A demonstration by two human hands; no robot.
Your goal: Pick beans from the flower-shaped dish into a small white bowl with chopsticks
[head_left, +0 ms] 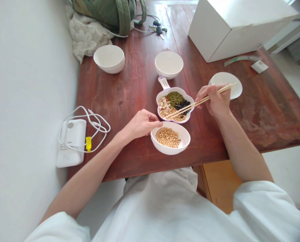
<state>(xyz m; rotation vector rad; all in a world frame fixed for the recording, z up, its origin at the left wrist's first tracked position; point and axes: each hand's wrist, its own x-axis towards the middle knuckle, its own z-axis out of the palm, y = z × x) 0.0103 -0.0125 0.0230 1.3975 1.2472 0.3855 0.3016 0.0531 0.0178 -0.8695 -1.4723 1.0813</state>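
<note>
My right hand (216, 97) grips a pair of wooden chopsticks (202, 100), whose tips reach down into the near part of a flower-shaped dish (164, 83) with a handle. In that dish lie green mung beans (174, 98), black beans (184, 105), yellow soybeans (181, 118) and pale peanut pieces (163, 104). Just in front of it is a white bowl (170, 150) with a heap of soybeans (168, 136) inside. My left hand (146, 122) pinches this bowl's left rim with thumb and fingers. Whether a bean is between the chopstick tips is too small to tell.
White bowls stand at the back left (109, 60), back middle (168, 65) and right (228, 84), the last partly behind my right hand. A power bank with cable (71, 144) lies left by the wall. Farther back are a green bag (107, 16), keys (158, 29) and a white box (212, 33).
</note>
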